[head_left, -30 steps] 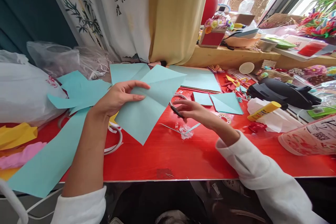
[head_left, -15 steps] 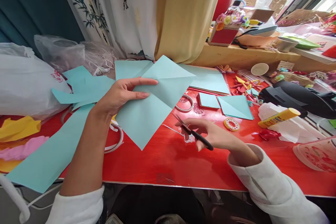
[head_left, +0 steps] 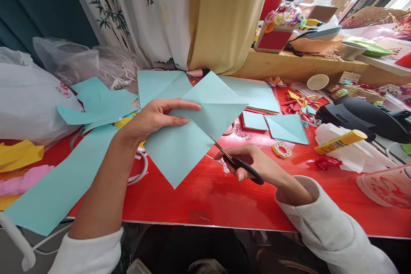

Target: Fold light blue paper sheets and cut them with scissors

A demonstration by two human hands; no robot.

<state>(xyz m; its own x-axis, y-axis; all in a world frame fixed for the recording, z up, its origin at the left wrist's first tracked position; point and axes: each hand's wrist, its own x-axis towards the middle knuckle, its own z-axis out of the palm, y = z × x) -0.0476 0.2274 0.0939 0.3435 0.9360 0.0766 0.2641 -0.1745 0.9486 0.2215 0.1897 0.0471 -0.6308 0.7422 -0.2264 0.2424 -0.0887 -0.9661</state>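
Head view: cluttered red table [head_left: 224, 197], curtains [head_left: 180, 13].

Creased light-blue paper square [head_left: 192, 132] held cornerwise; black-handled scissors [head_left: 236, 160] at its edge

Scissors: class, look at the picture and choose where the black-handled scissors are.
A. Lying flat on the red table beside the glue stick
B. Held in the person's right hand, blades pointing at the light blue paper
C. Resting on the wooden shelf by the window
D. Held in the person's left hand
B: the right hand grips the scissors, whose blades reach the edge of the light blue paper held up by the left hand.
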